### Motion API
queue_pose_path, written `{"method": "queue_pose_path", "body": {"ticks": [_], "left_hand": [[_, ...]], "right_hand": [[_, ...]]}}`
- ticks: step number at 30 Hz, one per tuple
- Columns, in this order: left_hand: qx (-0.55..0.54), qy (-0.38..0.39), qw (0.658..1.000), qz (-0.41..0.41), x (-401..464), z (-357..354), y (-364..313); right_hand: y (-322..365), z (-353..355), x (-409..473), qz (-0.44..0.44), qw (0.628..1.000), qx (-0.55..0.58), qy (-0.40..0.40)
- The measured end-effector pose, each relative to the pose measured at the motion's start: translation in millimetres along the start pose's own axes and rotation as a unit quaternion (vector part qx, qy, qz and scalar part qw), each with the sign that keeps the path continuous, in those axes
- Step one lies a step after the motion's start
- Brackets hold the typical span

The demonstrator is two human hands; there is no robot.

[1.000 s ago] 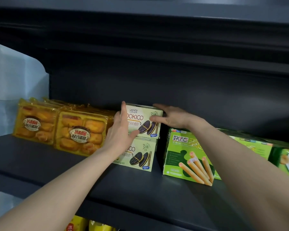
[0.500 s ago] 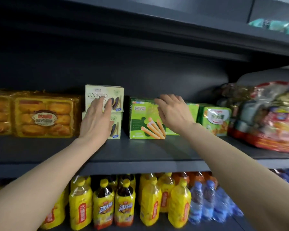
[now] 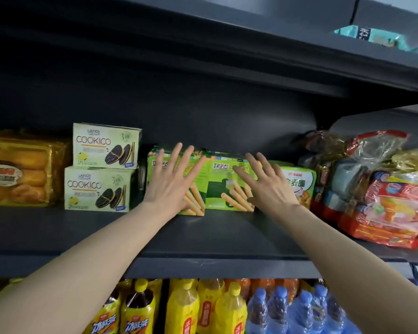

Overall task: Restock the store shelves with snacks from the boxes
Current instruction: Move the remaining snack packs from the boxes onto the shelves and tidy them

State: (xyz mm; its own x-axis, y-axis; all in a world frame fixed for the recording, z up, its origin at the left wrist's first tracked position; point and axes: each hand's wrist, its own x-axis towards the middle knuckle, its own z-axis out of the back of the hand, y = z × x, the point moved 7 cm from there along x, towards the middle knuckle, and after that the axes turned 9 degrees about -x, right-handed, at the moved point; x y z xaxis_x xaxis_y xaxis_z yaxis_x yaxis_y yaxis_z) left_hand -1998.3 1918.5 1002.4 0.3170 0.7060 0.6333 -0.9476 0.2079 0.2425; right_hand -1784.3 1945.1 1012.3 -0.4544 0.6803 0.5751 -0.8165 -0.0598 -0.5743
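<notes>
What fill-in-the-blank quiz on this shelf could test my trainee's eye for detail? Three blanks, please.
1. Two Cookico boxes stand stacked, ____ high.
2. Both hands, left and right, are spread in front of the ____ biscuit-stick boxes.
3. The orange cake packs sit ____ of the Cookico boxes.

Missing: two; green; left
</notes>
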Motion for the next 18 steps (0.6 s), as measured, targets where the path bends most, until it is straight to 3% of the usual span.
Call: {"method": "queue_pose_path", "body": {"ticks": [7,12,15,18], "left_hand": [[0.011,-0.019,0.999,0.024,6.7,-14.9,2.2],[0.017,-0.013,0.999,0.029,3.2,-6.0,-0.3],[0.009,-0.051,0.999,0.000,7.0,8.5,-19.5],[-0.012,-0.078,0.995,-0.054,29.3,16.2,-63.6]], "right_hand": [[7.0,-41.2,26.8,0.050,0.997,-0.008,-0.058],[-6.8,-28.7,15.4,0.067,0.989,0.022,-0.130],[-56.6,-25.7,-6.5,-0.031,0.989,0.061,-0.134],[-109.5,-48.4,-32.2,-0.185,0.977,0.080,-0.068]]}}
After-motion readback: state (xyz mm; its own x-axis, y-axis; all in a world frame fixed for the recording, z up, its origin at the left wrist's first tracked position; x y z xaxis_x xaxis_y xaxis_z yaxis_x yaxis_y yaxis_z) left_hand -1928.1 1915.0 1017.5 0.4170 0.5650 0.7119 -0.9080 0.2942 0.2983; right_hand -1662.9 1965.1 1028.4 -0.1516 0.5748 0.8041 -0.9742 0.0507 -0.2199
